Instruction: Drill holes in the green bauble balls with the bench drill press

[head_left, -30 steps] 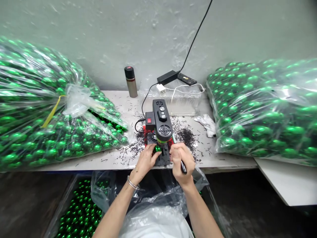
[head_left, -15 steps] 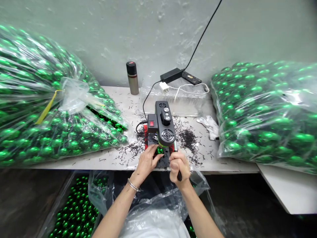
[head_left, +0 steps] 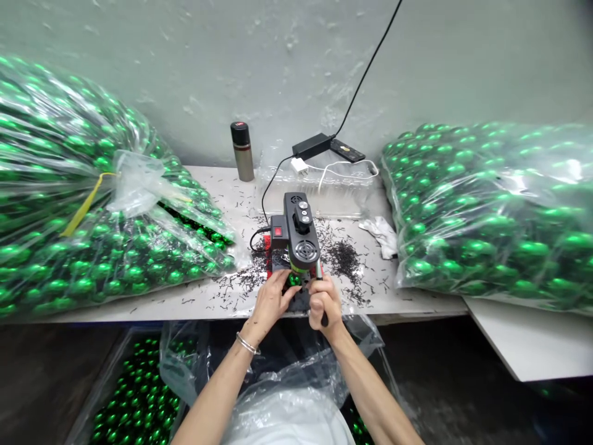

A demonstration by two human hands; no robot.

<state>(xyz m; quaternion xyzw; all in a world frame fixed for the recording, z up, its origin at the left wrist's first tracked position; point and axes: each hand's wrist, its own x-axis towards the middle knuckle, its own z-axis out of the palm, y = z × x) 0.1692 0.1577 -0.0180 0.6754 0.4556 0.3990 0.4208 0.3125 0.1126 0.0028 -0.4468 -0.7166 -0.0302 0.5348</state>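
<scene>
A black bench-top machine (head_left: 301, 228) with a red rocker switch stands near the table's front edge. Beneath its round front end sits a shiny green ball (head_left: 294, 280), partly covered by fingers. My left hand (head_left: 271, 300) is closed on the ball from the left, thumb at the near side and fingers at the far side. On the machine's right, my right hand (head_left: 325, 303) is wrapped round a black lever handle (head_left: 325, 319), whose lower end pokes out below the fist. A metal-looking shaft shows above that fist.
Large clear bags of green balls lie at left (head_left: 92, 247) and right (head_left: 482, 210). Behind the machine are a bottle (head_left: 242, 152), a power adapter (head_left: 313, 146) and a clear plastic tray (head_left: 333, 191). Black scraps (head_left: 345, 256) litter the table. A white cloth (head_left: 380, 237) lies right.
The view has shifted slightly, moving most things left. My right fist sits a little closer to the machine, with more of the shaft showing. My left hand keeps its place at the ball.
</scene>
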